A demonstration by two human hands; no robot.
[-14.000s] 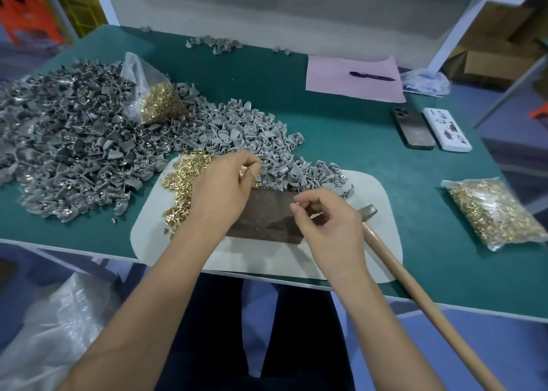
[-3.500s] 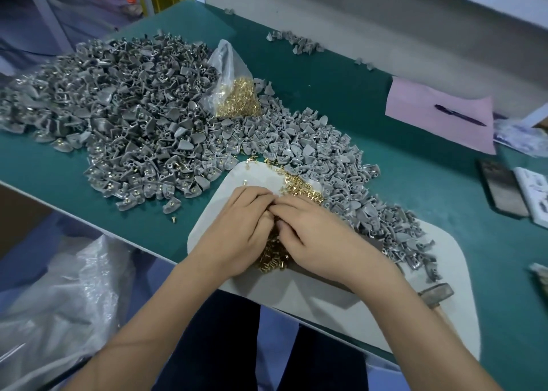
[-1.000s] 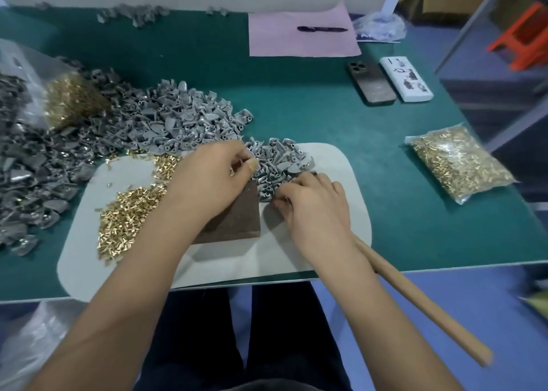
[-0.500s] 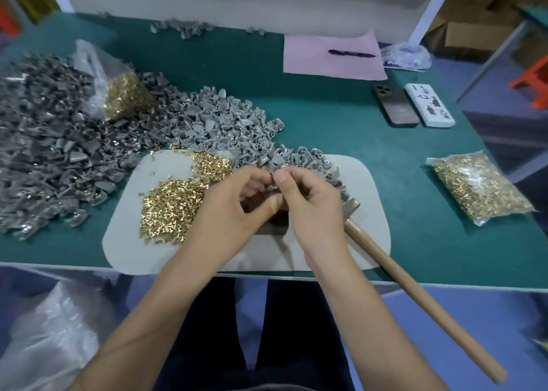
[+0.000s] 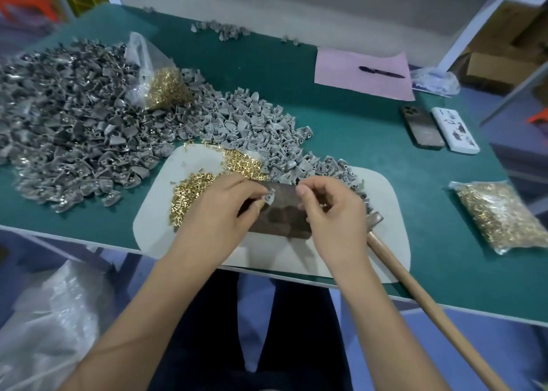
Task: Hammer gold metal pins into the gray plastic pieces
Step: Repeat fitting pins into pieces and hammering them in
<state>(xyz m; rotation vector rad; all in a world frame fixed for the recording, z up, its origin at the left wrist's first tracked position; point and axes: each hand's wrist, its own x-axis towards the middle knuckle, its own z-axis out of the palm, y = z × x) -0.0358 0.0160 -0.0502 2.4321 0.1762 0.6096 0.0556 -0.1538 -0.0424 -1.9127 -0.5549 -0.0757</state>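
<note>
Over block (image 5: 284, 212), piece (image 5: 269, 197) hole-up

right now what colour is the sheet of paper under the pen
Pale pink. The paper lies on the green table with the dark pen on it, seen in the head view.

A small assembly workshop: green workbench (image 5: 341, 129) heaped with gray plastic pieces (image 5: 74, 117), bagged gold pins (image 5: 501, 215).

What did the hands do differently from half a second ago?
The hands drew apart. The left hand now pinches a gray plastic piece alone over the dark block, while the right hand has pulled away to the right, holding what looks like a gold pin. The hammer still lies untouched beside it.
</note>
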